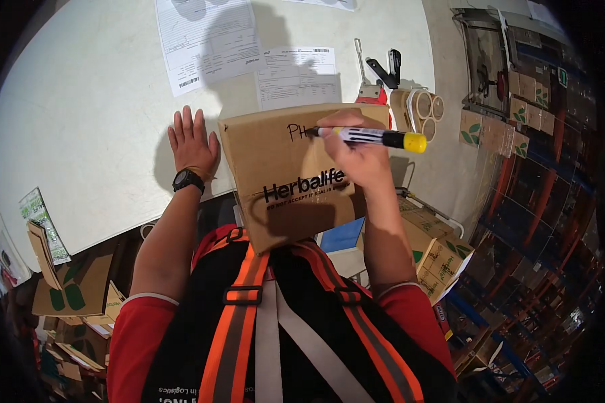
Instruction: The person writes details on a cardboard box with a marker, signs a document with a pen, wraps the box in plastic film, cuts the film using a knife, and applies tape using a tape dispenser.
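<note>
A brown cardboard box (245, 161) with "Herbalife" printed on it stands at the table's front edge, close to my body. My right hand (359, 158) grips a marker (376, 137) with a yellow end cap, its dark tip at the box's upper face. Handwritten black letters reading "PH" show just left of the tip. To the left of the box, my left hand (193, 142) lies flat on the white table (94, 134) with its fingers stretched out, holding nothing. A black watch is on that wrist.
Printed papers (299, 74) lie beyond the box. At the table's right are a red-and-metal tape dispenser (372, 93), a black stapler (386, 70) and tape rolls (423, 107). Cartons (440, 258) stand low on the right, flattened cardboard (81, 285) on the left. Racks (538, 221) line the far right.
</note>
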Action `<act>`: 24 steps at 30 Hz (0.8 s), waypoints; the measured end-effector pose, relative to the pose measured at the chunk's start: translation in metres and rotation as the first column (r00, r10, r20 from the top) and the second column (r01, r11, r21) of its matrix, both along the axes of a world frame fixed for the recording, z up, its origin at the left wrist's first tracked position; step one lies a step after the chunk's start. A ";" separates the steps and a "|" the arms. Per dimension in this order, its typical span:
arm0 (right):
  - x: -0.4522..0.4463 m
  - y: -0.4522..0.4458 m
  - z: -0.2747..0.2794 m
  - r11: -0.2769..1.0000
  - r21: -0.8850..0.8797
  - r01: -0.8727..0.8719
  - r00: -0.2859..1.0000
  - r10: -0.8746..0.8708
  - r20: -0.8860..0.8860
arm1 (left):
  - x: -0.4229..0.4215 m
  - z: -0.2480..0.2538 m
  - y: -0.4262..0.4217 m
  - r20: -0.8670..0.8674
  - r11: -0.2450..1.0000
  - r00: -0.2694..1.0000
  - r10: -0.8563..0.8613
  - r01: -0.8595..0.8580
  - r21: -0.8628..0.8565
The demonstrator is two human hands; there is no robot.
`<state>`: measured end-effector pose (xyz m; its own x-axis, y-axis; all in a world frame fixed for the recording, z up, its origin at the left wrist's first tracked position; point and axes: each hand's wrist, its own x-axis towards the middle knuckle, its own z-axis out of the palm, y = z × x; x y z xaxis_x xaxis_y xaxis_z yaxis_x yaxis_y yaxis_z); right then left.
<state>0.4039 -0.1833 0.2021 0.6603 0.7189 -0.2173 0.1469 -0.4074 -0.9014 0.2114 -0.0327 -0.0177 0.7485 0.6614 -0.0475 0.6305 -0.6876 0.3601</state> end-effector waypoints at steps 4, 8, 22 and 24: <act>0.005 -0.003 -0.002 1.000 0.012 0.008 0.998 -0.009 0.069 | 0.001 0.002 -0.001 0.000 1.000 1.000 0.006 -0.006 -0.016; 0.005 -0.007 -0.005 0.997 0.039 -0.061 0.993 0.057 0.105 | 0.000 0.004 -0.001 -0.009 1.000 1.000 0.004 -0.004 -0.009; 0.008 -0.010 -0.002 0.998 -0.010 0.058 0.986 -0.056 0.156 | 0.000 0.001 -0.001 -0.013 1.000 1.000 -0.004 0.004 0.009; 0.009 -0.013 -0.008 0.996 0.021 0.092 0.987 -0.094 0.134 | 0.001 0.001 0.000 -0.012 1.000 1.000 -0.002 0.002 0.009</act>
